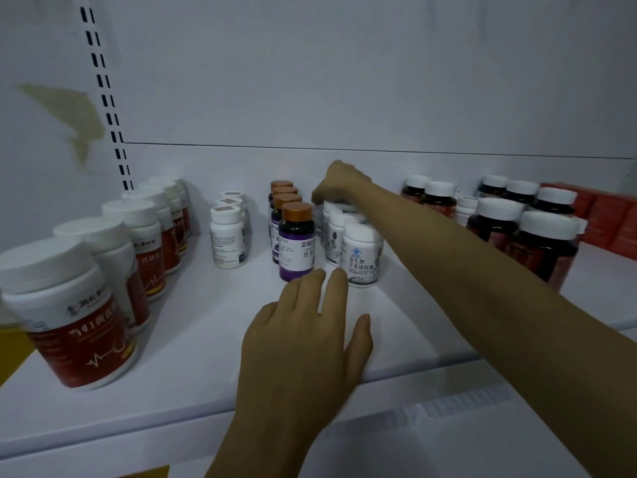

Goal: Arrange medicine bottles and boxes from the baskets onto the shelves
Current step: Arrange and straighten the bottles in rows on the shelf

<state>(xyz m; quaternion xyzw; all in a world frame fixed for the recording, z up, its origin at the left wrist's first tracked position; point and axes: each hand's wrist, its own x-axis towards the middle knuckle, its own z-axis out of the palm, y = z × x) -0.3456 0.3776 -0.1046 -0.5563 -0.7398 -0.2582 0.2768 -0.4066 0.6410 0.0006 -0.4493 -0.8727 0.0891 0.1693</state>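
A white shelf (193,339) carries rows of medicine bottles. My right hand (339,184) reaches to the back of a row of small white bottles (362,257) and closes over the cap of a rear white bottle (336,205). My left hand (306,339) rests flat on the shelf in front of that row, fingers apart, holding nothing; its fingertips lie just short of a purple bottle with a copper cap (297,241) and the front white bottle.
Large red-and-white bottles (74,315) line the left side. A short row of small white bottles (227,236) stands left of the purple row. Dark red bottles with white caps (541,243) and orange boxes (606,215) fill the right. A slotted upright (103,91) runs up the back panel.
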